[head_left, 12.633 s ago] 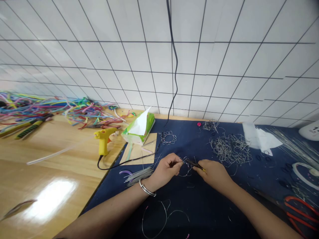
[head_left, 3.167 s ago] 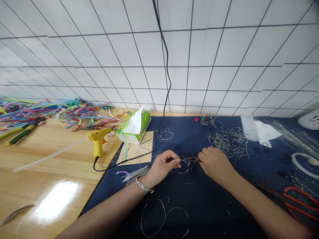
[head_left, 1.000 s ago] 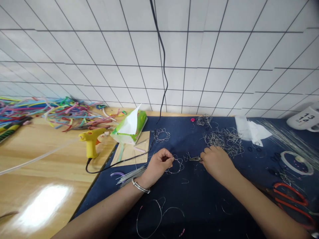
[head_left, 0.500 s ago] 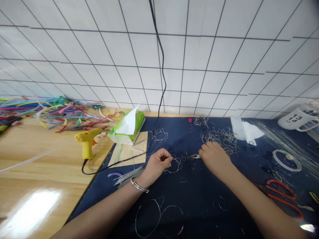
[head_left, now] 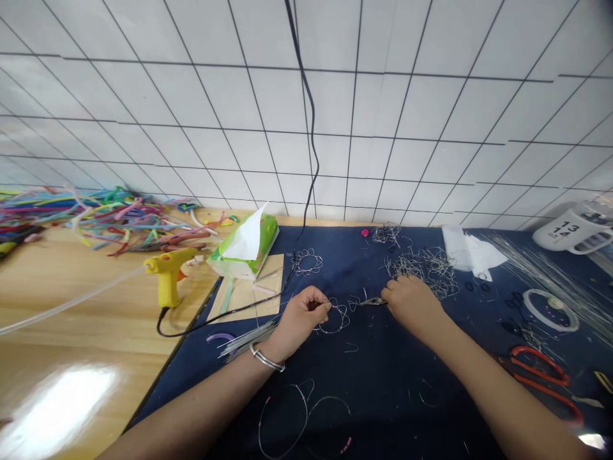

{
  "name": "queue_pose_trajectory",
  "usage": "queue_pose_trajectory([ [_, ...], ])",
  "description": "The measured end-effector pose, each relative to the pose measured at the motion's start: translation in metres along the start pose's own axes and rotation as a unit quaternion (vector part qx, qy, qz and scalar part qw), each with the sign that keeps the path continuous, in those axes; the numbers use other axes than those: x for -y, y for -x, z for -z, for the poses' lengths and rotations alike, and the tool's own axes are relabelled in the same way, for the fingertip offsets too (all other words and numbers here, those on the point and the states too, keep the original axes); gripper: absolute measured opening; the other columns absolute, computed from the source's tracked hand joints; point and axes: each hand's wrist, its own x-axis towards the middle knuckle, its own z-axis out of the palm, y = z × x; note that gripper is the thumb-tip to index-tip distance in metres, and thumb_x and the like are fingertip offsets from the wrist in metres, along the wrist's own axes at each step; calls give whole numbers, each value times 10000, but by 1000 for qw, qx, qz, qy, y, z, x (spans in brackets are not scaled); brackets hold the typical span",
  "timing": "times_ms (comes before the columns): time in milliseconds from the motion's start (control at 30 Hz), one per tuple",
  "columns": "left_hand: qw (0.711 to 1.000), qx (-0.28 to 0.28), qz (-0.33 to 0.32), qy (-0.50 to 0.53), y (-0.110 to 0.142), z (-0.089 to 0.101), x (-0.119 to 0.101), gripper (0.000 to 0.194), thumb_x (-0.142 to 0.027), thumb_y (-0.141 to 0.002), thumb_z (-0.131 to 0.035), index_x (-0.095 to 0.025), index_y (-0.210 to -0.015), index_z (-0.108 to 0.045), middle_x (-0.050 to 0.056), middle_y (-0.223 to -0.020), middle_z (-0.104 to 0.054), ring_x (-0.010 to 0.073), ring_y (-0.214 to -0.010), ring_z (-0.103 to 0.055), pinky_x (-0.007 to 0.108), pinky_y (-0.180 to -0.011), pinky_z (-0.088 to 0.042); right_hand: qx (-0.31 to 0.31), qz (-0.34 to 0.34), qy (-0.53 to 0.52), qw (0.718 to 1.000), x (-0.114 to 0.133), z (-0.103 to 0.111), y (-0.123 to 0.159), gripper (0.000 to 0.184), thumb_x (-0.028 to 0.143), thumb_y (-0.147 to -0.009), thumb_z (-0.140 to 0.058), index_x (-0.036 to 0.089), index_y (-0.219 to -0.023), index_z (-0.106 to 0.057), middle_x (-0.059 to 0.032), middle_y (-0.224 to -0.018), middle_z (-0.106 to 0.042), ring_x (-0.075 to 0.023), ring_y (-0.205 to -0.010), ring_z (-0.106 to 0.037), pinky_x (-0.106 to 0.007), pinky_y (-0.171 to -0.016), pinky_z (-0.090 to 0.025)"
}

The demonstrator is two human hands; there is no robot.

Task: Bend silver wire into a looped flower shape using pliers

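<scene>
My left hand point(head_left: 302, 314) rests on the dark blue mat point(head_left: 383, 390), fingers pinched on the rim of a small looped wire flower point(head_left: 335, 317). My right hand point(head_left: 410, 303) is closed around small pliers point(head_left: 372, 301), whose jaws point left at a wire end beside the flower. A silver bangle point(head_left: 264, 358) sits on my left wrist. A finished wire flower point(head_left: 307, 260) lies farther back on the mat.
A tangle of wire pieces point(head_left: 424, 269) lies behind my right hand. A yellow glue gun point(head_left: 168, 275), a green tissue pack point(head_left: 249, 246) and coloured tubing point(head_left: 110, 217) sit on the wooden table to the left. Red scissors point(head_left: 546, 377) lie at right. Bent wire loops point(head_left: 297, 415) lie near me.
The pliers have drawn a little to the right, away from the wire flower. My left hand keeps its pinch on the flower. The view has swung slightly right.
</scene>
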Motion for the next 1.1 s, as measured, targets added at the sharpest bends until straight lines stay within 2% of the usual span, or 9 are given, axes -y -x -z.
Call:
queue_pose_trajectory([
  [100, 1000, -8, 4, 0, 1, 0, 0, 131, -296, -747, -557, -166, -746, -539, -21, -574, -560, 94, -525, -493, 205, -527, -368, 4, -39, -12, 999, 1, 0, 0, 81, 183, -769, -512, 193, -744, -589, -37, -742, -581, -167, -746, -486, -296, -645, -254],
  [233, 1000, -12, 11, -1, 1, 0, 1, 131, -299, -745, -561, -169, -748, -543, -21, -575, -561, 98, -533, -501, 208, -533, -373, 22, -89, -28, 995, 2, 1, 0, 119, 274, -782, -510, 198, -735, -589, -33, -722, -577, -158, -714, -491, -285, -628, -259],
  [367, 999, -36, 6, 14, 1, 0, 0, 128, -296, -748, -558, -168, -745, -543, -24, -576, -552, 94, -544, -494, 210, -553, -381, -6, -24, -9, 1000, 3, 3, -1, 90, 176, -771, -494, 199, -735, -574, -28, -735, -563, -163, -743, -466, -298, -658, -249],
  [500, 999, -45, 6, 26, 0, 0, -1, 133, -299, -751, -557, -167, -745, -540, -26, -570, -544, 94, -547, -486, 210, -557, -379, -48, 42, 13, 998, 6, 2, -4, 143, 100, -763, -465, 188, -682, -544, -32, -705, -535, -161, -712, -421, -306, -654, -227],
  [733, 999, -30, 1, 31, 0, 1, -3, 131, -290, -753, -560, -164, -739, -528, -21, -577, -554, 93, -545, -486, 208, -546, -371, -61, 60, 21, 996, 13, -4, -6, 175, 55, -758, -447, 171, -671, -544, -45, -679, -521, -161, -703, -408, -311, -655, -226],
  [900, 998, -41, 6, 38, 0, 0, -3, 132, -287, -746, -569, -163, -730, -525, -22, -579, -556, 89, -526, -486, 211, -543, -375, -6, 52, -15, 999, 11, 7, -4, 89, 136, -750, -510, 179, -709, -576, -43, -728, -549, -161, -743, -458, -300, -661, -251],
  [967, 998, -38, 8, 43, 0, 0, -2, 131, -284, -746, -570, -164, -731, -520, -26, -575, -555, 86, -518, -484, 210, -540, -376, 46, 51, -51, 996, 9, 14, 1, 56, 236, -739, -554, 196, -729, -592, -30, -740, -566, -163, -746, -484, -287, -647, -267],
  [1100, 999, -40, 1, 29, -1, 1, 0, 129, -286, -749, -569, -166, -743, -523, -24, -578, -558, 88, -535, -492, 209, -548, -379, 168, 50, -108, 979, 13, 22, 17, 128, 342, -729, -563, 222, -711, -606, -3, -686, -579, -136, -619, -499, -255, -532, -233],
])
